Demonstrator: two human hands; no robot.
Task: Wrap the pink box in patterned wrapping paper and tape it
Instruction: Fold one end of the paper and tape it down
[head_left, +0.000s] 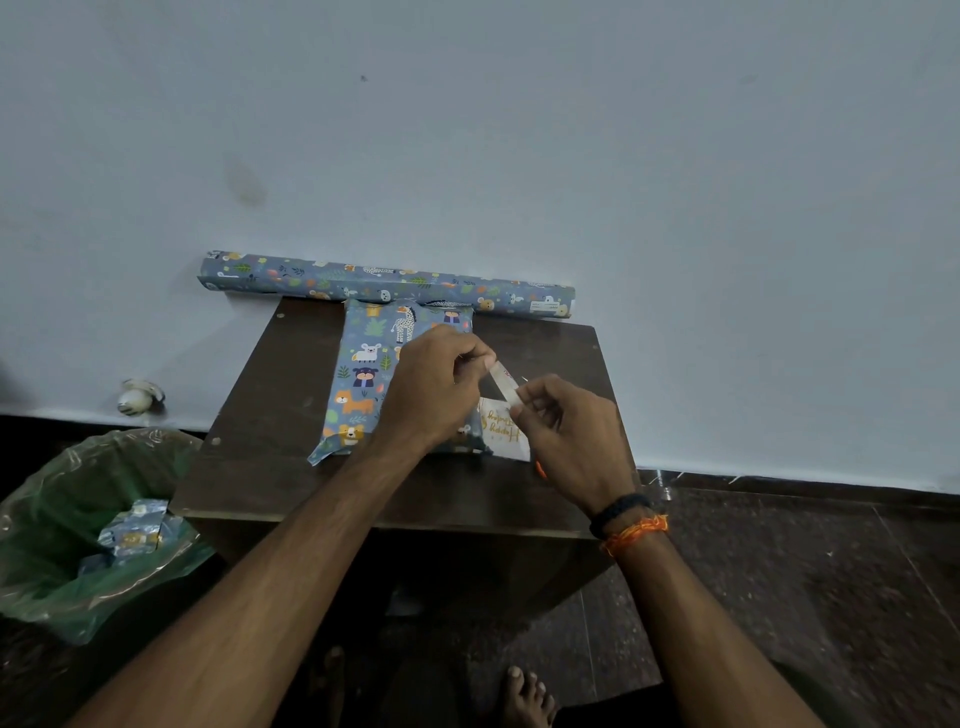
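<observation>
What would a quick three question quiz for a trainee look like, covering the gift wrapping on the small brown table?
1. True or false: the long roll of blue animal-print wrapping paper lies at the far edge of the dark brown wooden table, by the wall.
2. What do the left hand and the right hand pinch between them?
A. scissors
B. a short strip of pale tape
C. a ribbon
3. Fill in: the green-lined waste bin stands to the table's ____.

Key: 1 true; 2 B; 3 left
</observation>
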